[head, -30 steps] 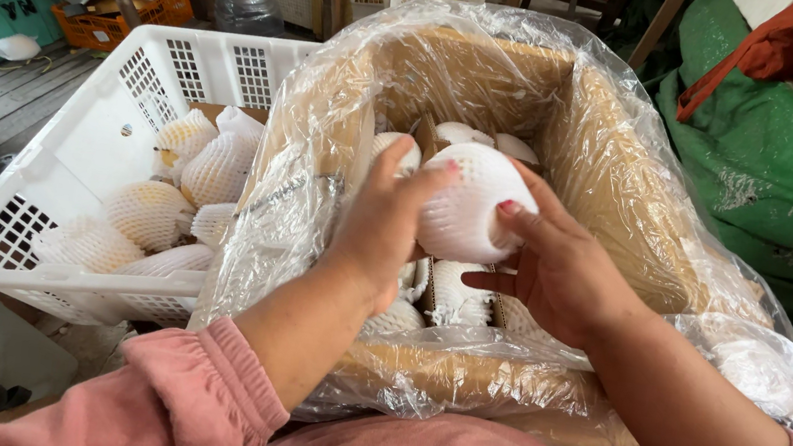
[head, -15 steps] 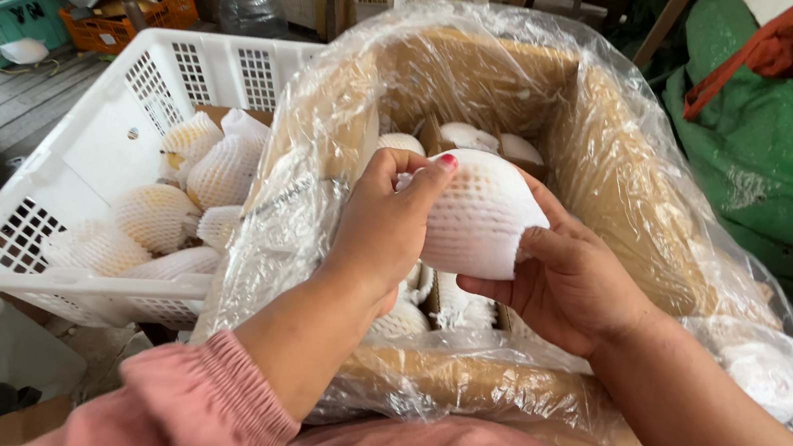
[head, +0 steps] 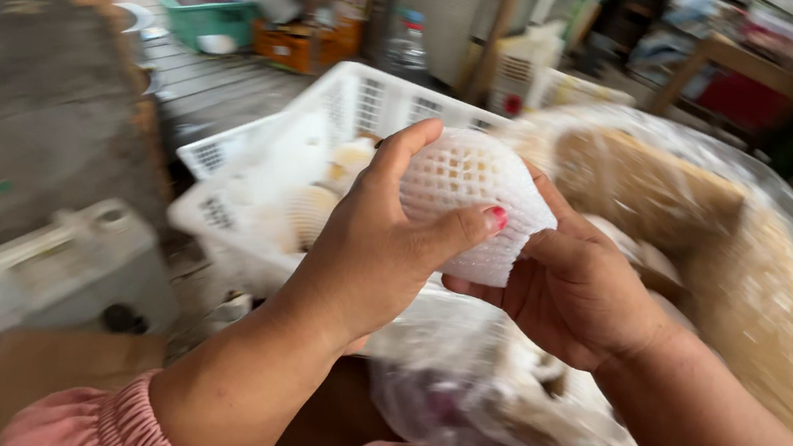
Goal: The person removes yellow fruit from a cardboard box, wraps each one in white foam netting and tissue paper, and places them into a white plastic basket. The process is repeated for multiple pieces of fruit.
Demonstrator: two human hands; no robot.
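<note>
Left hand (head: 368, 250): curled around the net's near-left side, thumb with a red nail pressed on its front, fingers wrapped over the top edge
Right hand (head: 574, 295): cupped under and behind the net from 4 o'clock, fingers bent closed against it
Net (head: 470, 197): white foam mesh sleeve, rounded, held between both hands at frame centre, above the gap between crate and box
Crate (head: 329, 114): white slotted plastic, at 10 o'clock of the hands, pale wrapped pieces inside
Box (head: 653, 184): brown cardboard lined with clear plastic, at 3 o'clock, blurred
Jug (head: 39, 260): white, at 8 o'clock, blurred
Sleeves (head: 80, 416): pink, gathered cuffs
</note>
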